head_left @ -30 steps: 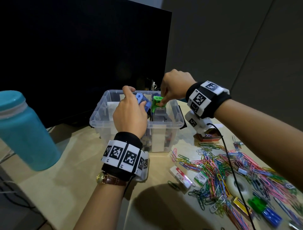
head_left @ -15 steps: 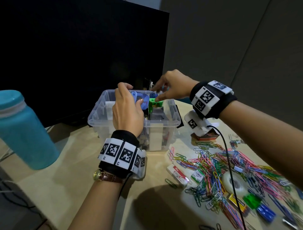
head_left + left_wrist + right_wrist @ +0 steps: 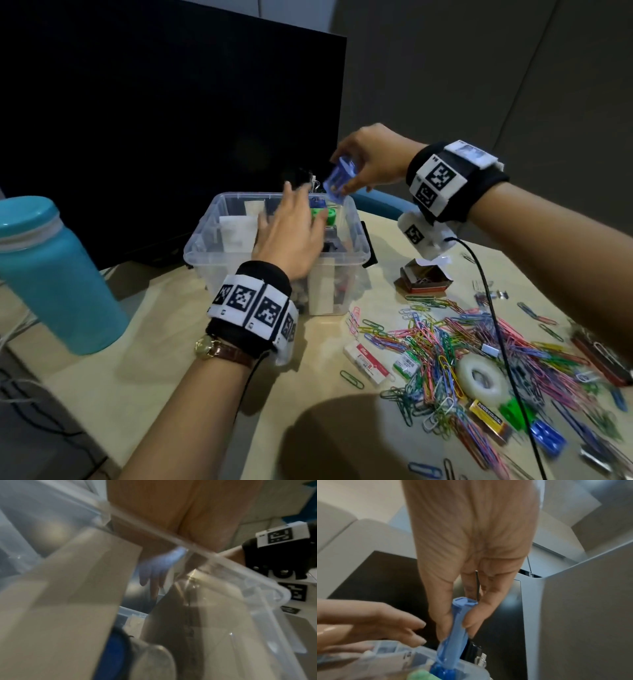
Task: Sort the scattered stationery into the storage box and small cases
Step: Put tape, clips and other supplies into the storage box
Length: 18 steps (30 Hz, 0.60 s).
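A clear plastic storage box stands on the desk before a dark monitor. My right hand pinches a small blue translucent plastic case between thumb and fingers, just above the box's far right corner. The right wrist view shows that case upright in the pinch, its lower end at the box rim. My left hand hovers over the box with fingers spread and holds nothing. A green item and a darker blue one sit inside. The left wrist view is blurred.
A teal bottle stands at the left. Right of the box lie a small red cardboard box, a heap of coloured paper clips, a tape roll, a white eraser pack and green and blue pieces.
The blue case has passed from my left hand to my right, which has lifted it above the box. My left hand has let go and spread open.
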### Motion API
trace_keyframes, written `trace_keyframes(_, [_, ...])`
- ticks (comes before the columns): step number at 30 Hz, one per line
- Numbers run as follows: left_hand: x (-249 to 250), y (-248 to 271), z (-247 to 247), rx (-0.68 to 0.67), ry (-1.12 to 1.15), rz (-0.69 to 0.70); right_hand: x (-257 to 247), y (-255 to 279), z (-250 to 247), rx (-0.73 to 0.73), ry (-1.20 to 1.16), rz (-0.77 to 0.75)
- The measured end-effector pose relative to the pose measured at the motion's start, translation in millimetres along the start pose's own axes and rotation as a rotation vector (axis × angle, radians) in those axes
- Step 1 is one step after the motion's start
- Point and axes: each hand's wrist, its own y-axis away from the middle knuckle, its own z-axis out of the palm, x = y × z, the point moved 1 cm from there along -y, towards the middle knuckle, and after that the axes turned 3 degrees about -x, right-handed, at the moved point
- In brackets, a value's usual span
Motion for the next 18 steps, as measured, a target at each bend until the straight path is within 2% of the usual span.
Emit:
trace_keyframes(2, [2, 0, 3, -0.150, -0.225, 0.054, 8, -4, 4, -0.006, 0.009, 0.053])
trace_keyframes(7, [0, -6, 6, -0.347, -0.387, 0.039, 3, -14, 10, -0.108, -0.018, 0.114])
trace_keyframes(12, [4, -6, 7, -0.311, -0.384, -0.014, -7, -19, 5, -0.109, 0.112, 0.133])
trace_keyframes(18, [6, -1, 4, -0.307, -0.385, -0.018, -19, -21, 23, -0.252, 0.179, 0.189])
